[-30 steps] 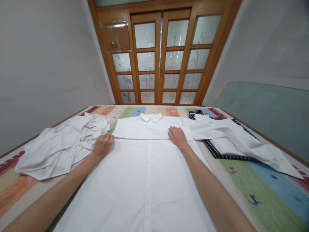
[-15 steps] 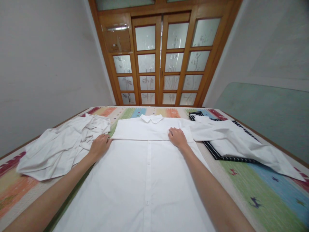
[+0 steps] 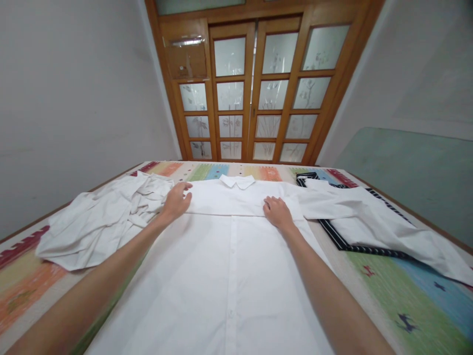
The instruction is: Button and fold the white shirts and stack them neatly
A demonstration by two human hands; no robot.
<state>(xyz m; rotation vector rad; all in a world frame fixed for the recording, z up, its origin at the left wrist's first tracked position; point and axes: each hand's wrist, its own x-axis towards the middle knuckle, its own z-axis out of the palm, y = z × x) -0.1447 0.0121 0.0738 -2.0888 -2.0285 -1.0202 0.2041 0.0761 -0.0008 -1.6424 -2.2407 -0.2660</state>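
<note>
A white button-up shirt [image 3: 207, 276] lies flat before me, its collar [image 3: 237, 181] at the far end and its button placket running toward me. A straight fold of its cloth crosses the chest below the collar. My left hand [image 3: 179, 201] is at the left end of this band, thumb and fingers apart, with nothing between them. On the right part of the band rests my right hand [image 3: 278, 212], its fingers curled down against the shirt; the fingertips are partly hidden. A white sleeve [image 3: 384, 217] stretches off to the right.
To the left lies a crumpled white cloth [image 3: 103, 222]. A black-and-white striped item [image 3: 343, 241] sits partly under the sleeve at right. Beneath everything is a colourful patterned cover [image 3: 373, 291]. Walls flank the table, and wooden glass-paned doors [image 3: 251, 118] stand beyond it.
My left hand has let go of the shirt's left edge, moved up and away from me, and opened. My right hand stays on the band. The view has shifted slightly left.
</note>
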